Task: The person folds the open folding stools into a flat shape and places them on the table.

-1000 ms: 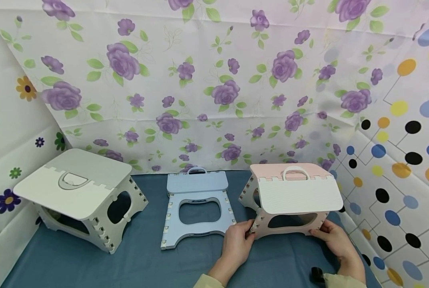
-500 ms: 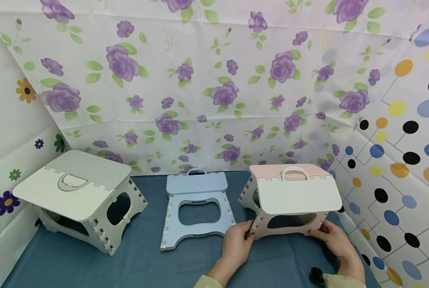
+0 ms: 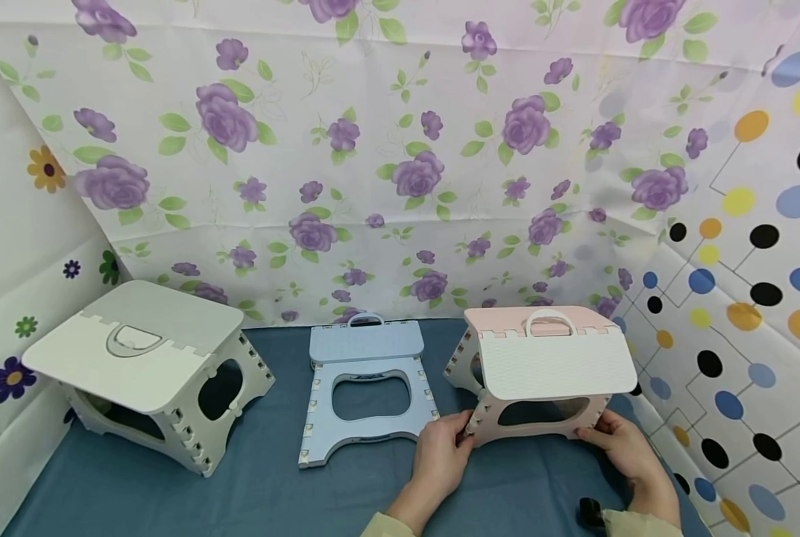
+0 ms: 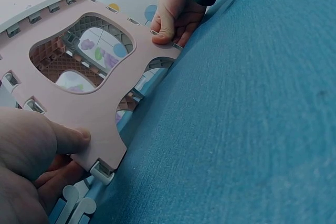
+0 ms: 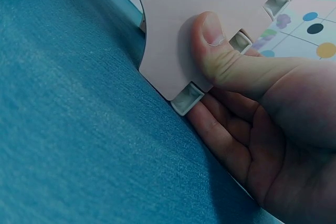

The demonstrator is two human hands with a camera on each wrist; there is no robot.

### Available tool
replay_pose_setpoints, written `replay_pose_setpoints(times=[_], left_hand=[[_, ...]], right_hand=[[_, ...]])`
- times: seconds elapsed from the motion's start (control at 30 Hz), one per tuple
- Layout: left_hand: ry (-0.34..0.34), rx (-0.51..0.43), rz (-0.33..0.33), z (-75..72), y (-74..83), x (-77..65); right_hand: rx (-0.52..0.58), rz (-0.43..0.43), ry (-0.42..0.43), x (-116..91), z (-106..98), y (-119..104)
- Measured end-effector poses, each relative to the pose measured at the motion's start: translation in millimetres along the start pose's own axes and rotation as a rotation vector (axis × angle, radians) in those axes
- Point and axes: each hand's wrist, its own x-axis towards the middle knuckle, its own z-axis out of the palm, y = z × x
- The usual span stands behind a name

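Note:
A pink and white folding step stool stands unfolded on the blue cloth at the right of the head view. My left hand grips the lower left corner of its pink front leg panel, thumb on the panel's face and fingers behind. At the lower right corner my right hand pinches the same panel. In the right wrist view the right thumb lies flat on the pink panel, fingers curled behind its edge. The left wrist view shows the left thumb beside a foot of the panel.
A light blue folding stool lies folded flat just left of my left hand. Farther left a grey and white folding stool stands unfolded. Blue cloth covers the table. Flowered and dotted curtains close in the back and sides.

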Motion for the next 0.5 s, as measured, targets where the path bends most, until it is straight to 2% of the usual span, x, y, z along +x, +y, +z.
replay_pose_setpoints(times=[0.5], left_hand=[[-0.009,0.013,-0.003,-2.0,1.4,0.2]], right_hand=[[-0.002,0.014,0.008,-0.1,-0.2,1.0]])
